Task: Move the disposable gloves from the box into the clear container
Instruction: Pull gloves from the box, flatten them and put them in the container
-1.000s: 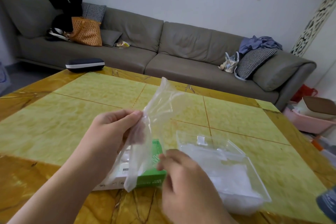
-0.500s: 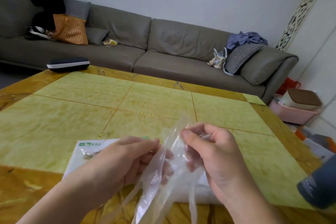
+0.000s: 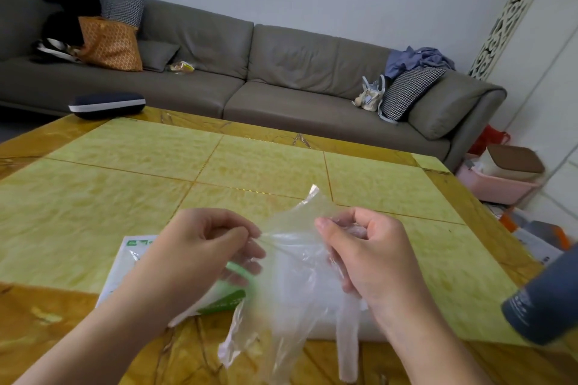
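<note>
A clear disposable glove (image 3: 291, 287) hangs stretched between both hands above the near table edge, its fingers dangling down. My left hand (image 3: 200, 256) pinches the glove's left edge. My right hand (image 3: 366, 253) grips its right edge with curled fingers. The white and green glove box (image 3: 131, 262) lies flat on the table, partly under my left hand. The clear container (image 3: 337, 330) sits under the glove and my right hand; only a pale strip of it shows.
The yellow-green tiled table (image 3: 266, 166) has a brown border. A dark case (image 3: 106, 105) lies at its far left corner. A grey sofa (image 3: 281, 78) runs behind. A dark grey object (image 3: 547, 300) juts in at the right. Boxes and a pink tub (image 3: 497, 184) stand on the floor, right.
The glove came down from upright above the box to a spread between both hands over the container. My right hand rose and took its right edge; the hands have drawn apart.
</note>
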A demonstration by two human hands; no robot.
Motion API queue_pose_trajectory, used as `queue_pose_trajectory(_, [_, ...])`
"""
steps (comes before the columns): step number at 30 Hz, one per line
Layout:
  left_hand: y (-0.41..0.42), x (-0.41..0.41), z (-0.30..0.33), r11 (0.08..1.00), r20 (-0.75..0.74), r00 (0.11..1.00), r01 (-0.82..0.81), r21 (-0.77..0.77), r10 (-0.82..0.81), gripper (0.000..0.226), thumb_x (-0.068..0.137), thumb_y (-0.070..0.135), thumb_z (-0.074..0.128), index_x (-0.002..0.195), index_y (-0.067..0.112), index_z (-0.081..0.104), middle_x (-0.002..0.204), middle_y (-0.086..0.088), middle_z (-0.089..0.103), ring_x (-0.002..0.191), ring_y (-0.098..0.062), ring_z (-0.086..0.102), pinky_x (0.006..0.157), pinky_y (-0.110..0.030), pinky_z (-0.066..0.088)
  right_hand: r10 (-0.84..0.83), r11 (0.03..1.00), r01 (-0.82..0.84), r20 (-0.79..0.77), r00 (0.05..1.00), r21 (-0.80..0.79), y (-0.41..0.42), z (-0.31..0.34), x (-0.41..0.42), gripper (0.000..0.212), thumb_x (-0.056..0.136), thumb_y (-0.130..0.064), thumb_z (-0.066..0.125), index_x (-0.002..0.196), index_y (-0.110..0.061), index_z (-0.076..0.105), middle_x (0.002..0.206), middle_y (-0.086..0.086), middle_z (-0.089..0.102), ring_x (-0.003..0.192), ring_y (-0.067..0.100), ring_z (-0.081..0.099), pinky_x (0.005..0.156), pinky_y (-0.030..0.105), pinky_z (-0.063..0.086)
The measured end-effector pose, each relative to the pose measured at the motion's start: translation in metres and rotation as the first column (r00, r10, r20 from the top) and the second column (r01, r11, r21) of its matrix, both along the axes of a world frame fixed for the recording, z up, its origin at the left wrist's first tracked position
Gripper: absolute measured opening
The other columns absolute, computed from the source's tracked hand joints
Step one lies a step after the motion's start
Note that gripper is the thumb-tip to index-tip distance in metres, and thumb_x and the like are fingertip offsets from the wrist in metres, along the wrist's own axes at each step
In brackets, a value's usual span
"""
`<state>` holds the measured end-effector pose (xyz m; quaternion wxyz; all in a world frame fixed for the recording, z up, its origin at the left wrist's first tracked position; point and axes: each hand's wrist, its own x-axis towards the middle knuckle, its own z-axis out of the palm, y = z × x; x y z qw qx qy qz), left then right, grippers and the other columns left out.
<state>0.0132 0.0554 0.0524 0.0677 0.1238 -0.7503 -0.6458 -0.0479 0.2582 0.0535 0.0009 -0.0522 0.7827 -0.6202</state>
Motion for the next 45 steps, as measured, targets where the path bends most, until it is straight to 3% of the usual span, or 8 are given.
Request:
queue_pose_trajectory(6, [0.001,0.002,-0.003,0.968,0.087,0.964,0.251,0.005,-0.25,0.025,0.093,0.029,0.07,0.099,0.006,0.075,0.089,-0.011,0.079,0.08,-0.029,0.077,0.072,-0.041,0.064,0.047,0.999,-0.047,0.024,0.999,-0.017,-0.004,-0.005,-0.001,0.018,0.091,-0.029,0.08,0.088,-0.014,0.071,0.057,0.007,0.062,0.042,0.016,0.046,0.039,0.021,0.035])
queue_pose_trajectory(11, [0.002,0.0,-0.006,0.988,-0.077,0.997,0.041,0.152,-0.03,0.014,0.095,0.007,0.066,0.093,-0.005,0.074,0.081,-0.024,0.074,0.065,-0.033,0.071,0.058,-0.039,0.06,0.196,0.953,-0.149,0.161,0.967,-0.265,-0.006,-0.002,0.003,0.04,0.083,-0.032,0.084,0.11,-0.008,0.069,0.078,0.015,0.074,0.057,0.027,0.062,0.055,0.036,0.049])
queue_pose_trajectory(13, [0.0,0.0,-0.004,0.979,-0.124,0.99,-0.04,0.199,0.065,0.015,0.095,0.007,0.066,0.095,-0.005,0.073,0.082,-0.024,0.074,0.065,-0.032,0.07,0.057,-0.037,0.061,0.275,0.934,-0.217,0.182,0.944,-0.284,-0.003,-0.002,0.004,0.022,0.09,-0.016,0.079,0.101,0.001,0.069,0.078,0.02,0.07,0.061,0.032,0.064,0.053,0.036,0.052])
queue_pose_trajectory(20, [-0.012,0.0,0.001,0.996,-0.041,0.998,0.042,0.074,-0.039,0.02,0.094,0.026,0.066,0.104,0.01,0.073,0.087,-0.011,0.078,0.076,-0.03,0.076,0.066,-0.037,0.062,0.228,0.965,-0.213,0.089,0.97,-0.154,0.001,-0.009,0.003,0.021,0.096,-0.012,0.074,0.085,0.004,0.064,0.062,0.015,0.057,0.043,0.023,0.045,0.041,0.028,0.039])
queue_pose_trajectory(31, [-0.027,-0.002,-0.001,0.966,-0.152,0.958,-0.226,0.13,0.244,0.019,0.1,0.017,0.062,0.094,0.005,0.076,0.077,-0.017,0.072,0.057,-0.026,0.064,0.052,-0.036,0.057,0.413,0.908,-0.419,0.155,0.898,0.007,0.018,0.001,-0.001,0.007,0.085,-0.01,0.084,0.087,-0.006,0.079,0.076,0.01,0.068,0.048,0.021,0.049,0.044,0.03,0.044])
queue_pose_trajectory(38, [-0.028,0.002,0.008,0.953,-0.249,0.92,-0.292,0.077,0.302,0.019,0.099,0.022,0.064,0.091,0.011,0.078,0.073,-0.012,0.074,0.06,-0.028,0.069,0.064,-0.044,0.063,0.088,0.951,-0.041,-0.142,0.986,0.305,0.019,0.0,-0.005,0.015,0.088,-0.029,0.082,0.08,-0.022,0.071,0.069,0.011,0.063,0.049,0.007,0.049,0.049,0.023,0.042])
queue_pose_trajectory(41, [-0.022,0.009,0.014,0.896,-0.432,0.835,-0.428,-0.118,0.342,0.017,0.099,0.026,0.065,0.088,0.02,0.077,0.069,-0.001,0.075,0.059,-0.018,0.071,0.065,-0.043,0.062,0.127,0.978,-0.083,-0.225,0.966,0.194,0.015,0.003,0.001,0.021,0.094,-0.032,0.074,0.08,-0.018,0.069,0.062,0.002,0.059,0.054,0.009,0.05,0.051,0.023,0.041])
queue_pose_trajectory(45, [0.003,0.024,0.021,0.546,-0.727,0.685,-0.59,-0.595,-0.052,0.014,0.101,0.019,0.066,0.095,0.016,0.079,0.081,0.008,0.071,0.063,-0.016,0.067,0.048,-0.036,0.053,0.454,0.836,-0.442,-0.042,0.89,-0.325,0.009,0.012,0.007,0.059,0.09,-0.056,0.068,0.105,0.001,0.075,0.097,0.022,0.073,0.085,0.034,0.069,0.063,0.041,0.053])
